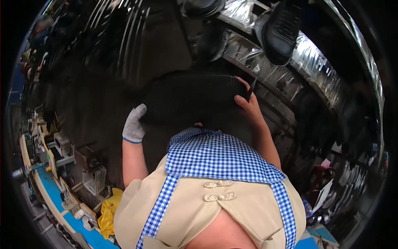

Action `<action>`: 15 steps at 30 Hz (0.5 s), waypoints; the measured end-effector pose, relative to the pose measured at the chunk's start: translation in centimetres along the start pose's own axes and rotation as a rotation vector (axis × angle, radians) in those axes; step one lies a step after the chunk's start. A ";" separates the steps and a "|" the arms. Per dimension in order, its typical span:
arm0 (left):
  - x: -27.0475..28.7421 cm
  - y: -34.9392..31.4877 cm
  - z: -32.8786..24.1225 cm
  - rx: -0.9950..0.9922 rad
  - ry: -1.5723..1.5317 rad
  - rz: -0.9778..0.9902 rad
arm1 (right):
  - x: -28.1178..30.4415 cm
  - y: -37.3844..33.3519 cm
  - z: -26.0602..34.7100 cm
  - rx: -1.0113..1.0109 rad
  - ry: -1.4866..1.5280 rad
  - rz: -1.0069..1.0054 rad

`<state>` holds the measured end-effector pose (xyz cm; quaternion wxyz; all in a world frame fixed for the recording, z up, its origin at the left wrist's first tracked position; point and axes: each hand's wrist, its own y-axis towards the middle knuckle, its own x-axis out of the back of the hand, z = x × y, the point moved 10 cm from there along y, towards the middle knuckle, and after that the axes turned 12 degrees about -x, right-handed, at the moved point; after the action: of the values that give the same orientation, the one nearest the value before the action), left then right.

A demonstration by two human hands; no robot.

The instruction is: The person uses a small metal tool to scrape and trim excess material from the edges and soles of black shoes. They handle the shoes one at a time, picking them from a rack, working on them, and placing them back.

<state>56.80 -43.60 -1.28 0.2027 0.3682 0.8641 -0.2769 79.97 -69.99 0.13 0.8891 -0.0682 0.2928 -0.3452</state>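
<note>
Before my body a long black shoe (195,95) is held sideways between my two hands. It is very dark, and only a ribbed, sole-like surface can be made out. My left hand (135,123), in a white knit glove with a blue cuff edge, is closed on the left end; its thumb shows and the other fingers are hidden. Bare, my right hand (248,101) grips the right end, with fingers at the far edge and thumb nearer. A thin dark pointed thing (252,88) sticks up at that hand; its kind is unclear.
Black shoes (280,39) stand on a foil-covered rack (319,62) at the far right. At the left runs a blue-topped bench (52,186) with machine parts and a yellow cloth (110,211). Dark racks with shiny bars (128,37) fill the far left.
</note>
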 end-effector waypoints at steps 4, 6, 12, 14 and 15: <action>-2.1 1.8 2.7 0.121 0.034 0.086 | 4.1 -1.0 -0.9 0.016 0.008 -0.136; -4.4 2.8 4.3 0.149 0.057 0.122 | 6.9 -1.8 -1.3 0.044 -0.007 -0.251; -20.4 4.0 5.7 -0.598 0.937 0.650 | 15.9 -5.0 -6.9 0.038 -0.080 -0.677; -23.6 5.0 7.9 -0.916 1.018 0.735 | 18.1 -6.2 -9.4 -0.029 -0.106 -0.726; -24.9 5.8 8.7 -1.072 1.029 0.758 | 18.6 -6.9 -10.2 -0.062 -0.116 -0.754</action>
<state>78.50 -58.78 3.90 0.0096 0.5682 0.6812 0.4616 81.21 -86.56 -14.79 0.7123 -0.2174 0.2064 -0.6346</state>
